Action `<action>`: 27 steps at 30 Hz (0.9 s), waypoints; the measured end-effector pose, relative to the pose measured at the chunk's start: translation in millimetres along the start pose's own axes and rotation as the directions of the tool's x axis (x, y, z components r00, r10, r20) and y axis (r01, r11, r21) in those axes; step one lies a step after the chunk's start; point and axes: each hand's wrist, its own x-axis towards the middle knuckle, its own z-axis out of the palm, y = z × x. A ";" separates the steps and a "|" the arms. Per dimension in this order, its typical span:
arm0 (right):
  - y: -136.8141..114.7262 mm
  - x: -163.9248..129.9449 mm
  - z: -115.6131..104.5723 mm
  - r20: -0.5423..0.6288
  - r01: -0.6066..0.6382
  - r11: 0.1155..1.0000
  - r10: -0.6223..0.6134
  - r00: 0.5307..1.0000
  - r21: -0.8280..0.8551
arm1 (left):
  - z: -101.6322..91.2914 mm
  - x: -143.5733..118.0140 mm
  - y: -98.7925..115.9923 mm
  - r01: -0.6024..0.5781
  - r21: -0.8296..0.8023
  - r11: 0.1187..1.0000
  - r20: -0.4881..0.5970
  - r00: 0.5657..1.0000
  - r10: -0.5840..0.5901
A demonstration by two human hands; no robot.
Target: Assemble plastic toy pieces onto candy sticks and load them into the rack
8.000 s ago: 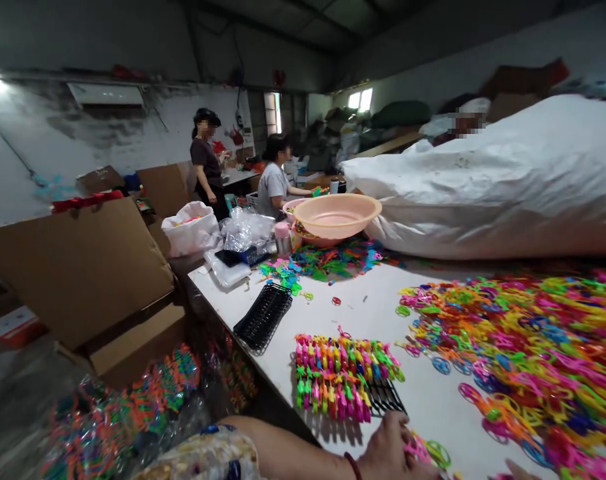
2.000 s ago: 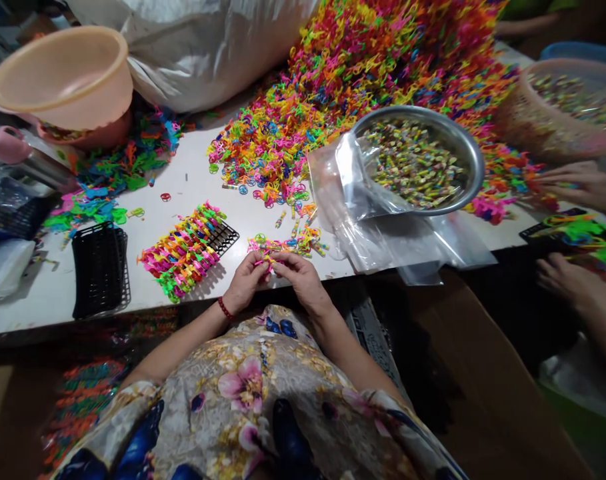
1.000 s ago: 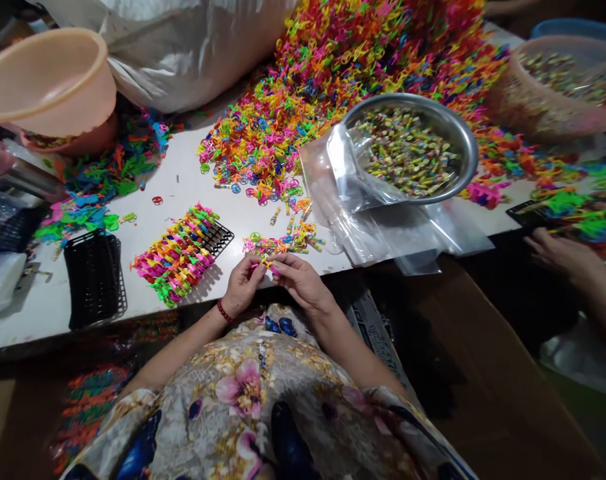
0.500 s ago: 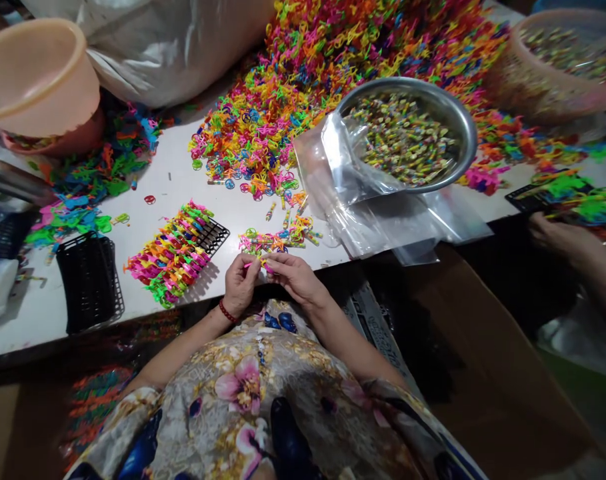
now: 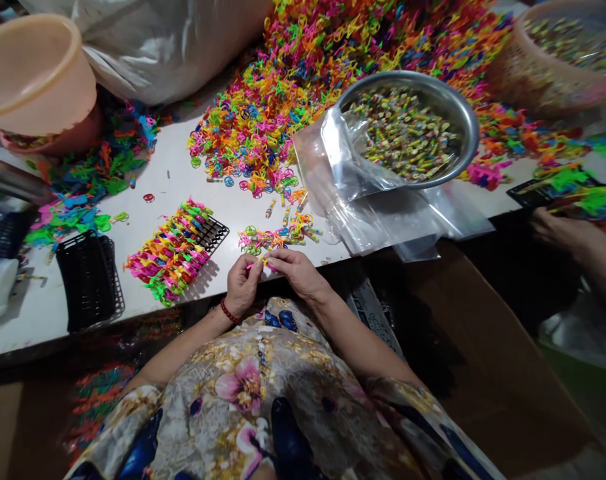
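Observation:
At the table's front edge my left hand and my right hand meet, fingertips pinched together. Between them is a small pink and yellow plastic piece, mostly covered by the fingers. Just beyond lies a cluster of colourful plastic pieces and short printed tubes. To the left, a black grid rack holds rows of bright plastic pieces, with its far right end bare. A stack of black racks lies farther left.
A steel bowl of printed tubes stands on clear plastic bags. Behind it rises a large heap of plastic pieces. Peach tubs stand back left. Another person's hand is at the right by a black rack.
My hands stay pinched together at the same place, with only slight finger movement. The view has shifted very slightly.

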 end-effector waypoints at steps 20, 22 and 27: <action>5.5 -4.5 19.5 -0.098 0.060 0.995 -0.068 0.993 -0.085 | -0.8 1.1 -14.2 -0.096 0.058 0.994 -0.062 0.993 0.100; 5.8 -4.3 19.3 -0.110 0.070 0.992 -0.081 0.991 -0.105 | 0.5 0.3 -13.4 -0.091 0.049 0.995 -0.070 0.993 0.094; 6.8 -2.9 17.4 -0.099 0.110 0.987 -0.122 0.988 -0.116 | 1.8 -2.0 -10.4 -0.056 0.013 0.998 -0.071 0.996 0.057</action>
